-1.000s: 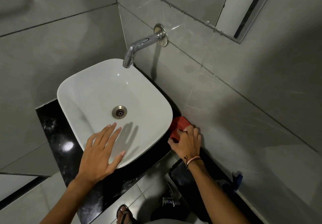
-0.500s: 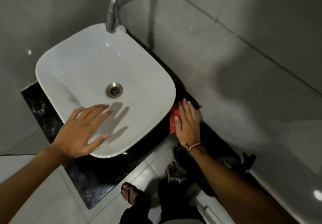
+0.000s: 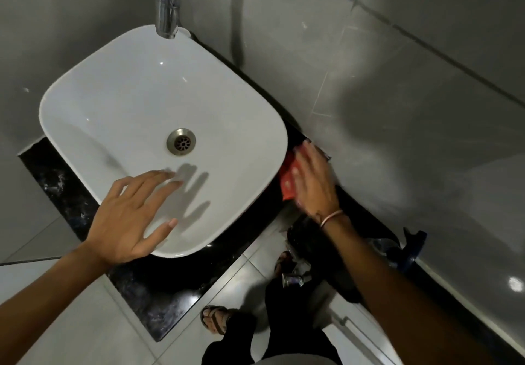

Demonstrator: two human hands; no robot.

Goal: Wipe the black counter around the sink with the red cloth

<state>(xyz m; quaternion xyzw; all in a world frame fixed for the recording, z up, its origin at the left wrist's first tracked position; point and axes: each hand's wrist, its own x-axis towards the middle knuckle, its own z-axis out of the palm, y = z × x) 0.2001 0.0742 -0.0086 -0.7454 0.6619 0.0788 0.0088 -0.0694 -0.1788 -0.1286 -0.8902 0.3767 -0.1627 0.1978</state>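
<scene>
Red cloth (image 3: 287, 178), folded and flattened, lying on the narrow strip of glossy black speckled stone counter (image 3: 159, 302) between the right side of the white rounded-rectangular ceramic basin (image 3: 119, 100) and the grey tiled wall (image 3: 369, 86). Mostly hidden beneath the right hand (image 3: 314, 182); only a red edge showing on the basin side, blurred. Right hand pressing down flat on the cloth, fingers extended toward the back corner, palm rather than a pinch keeping it in place; thin pale bracelet (image 3: 331, 218) showing at the wrist. Left hand (image 3: 127, 219) hanging over the near rim of the basin, fingers spread and slack, gripping nothing, shadow falling inside the bowl near the round metal drain (image 3: 181, 141). Step in hand, judging by position: wiping the right-hand strip. Remaining, by the look of it: front edge and left side of the counter, both lying uncovered and showing pale mottling, though whether grime or stone pattern cannot be told. Next move probably calling for steady downward pressure while sliding the cloth along the tight gap toward the front corner, keeping knuckles clear of wall and basin rim. Chrome wall-mounted tap (image 3: 167, 6) standing above the far rim, dry as far as can be seen.
</scene>
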